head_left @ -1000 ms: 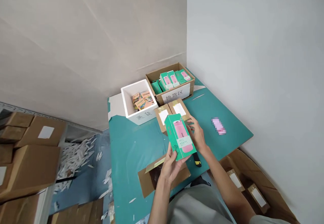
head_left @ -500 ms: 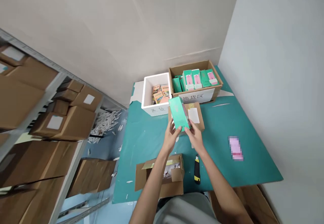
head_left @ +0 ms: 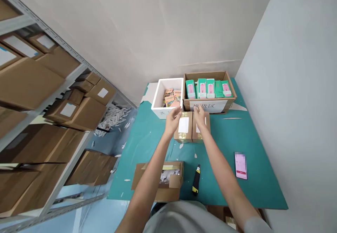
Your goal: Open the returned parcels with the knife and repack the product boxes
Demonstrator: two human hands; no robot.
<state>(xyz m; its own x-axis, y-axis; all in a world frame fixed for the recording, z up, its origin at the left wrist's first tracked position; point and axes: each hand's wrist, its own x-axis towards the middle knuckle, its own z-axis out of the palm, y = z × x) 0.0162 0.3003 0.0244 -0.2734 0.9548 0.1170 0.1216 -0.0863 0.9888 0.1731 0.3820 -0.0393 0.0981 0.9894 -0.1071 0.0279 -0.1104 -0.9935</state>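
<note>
My left hand is empty, its fingers apart and slightly bent, over the left edge of a taped brown carton with a white label. Just beside it, my right hand hovers with loosely parted fingers above a second taped carton, partly covering it. Behind the hands stands a brown cardboard bin with a handwritten white sign, holding several green boxes with pink fronts. One green-and-pink box stands at the bin's left end.
Left of the bin sits a white foam box with orange picture packets inside. An opened carton lies near the table's front edge, beside a black-and-yellow utility knife. A phone is on the right. Shelving with cartons lines the left.
The green box held in both hands is now released and stands in the bin's left end. Both hands have emptied and drawn apart. The camera view has shifted slightly.
</note>
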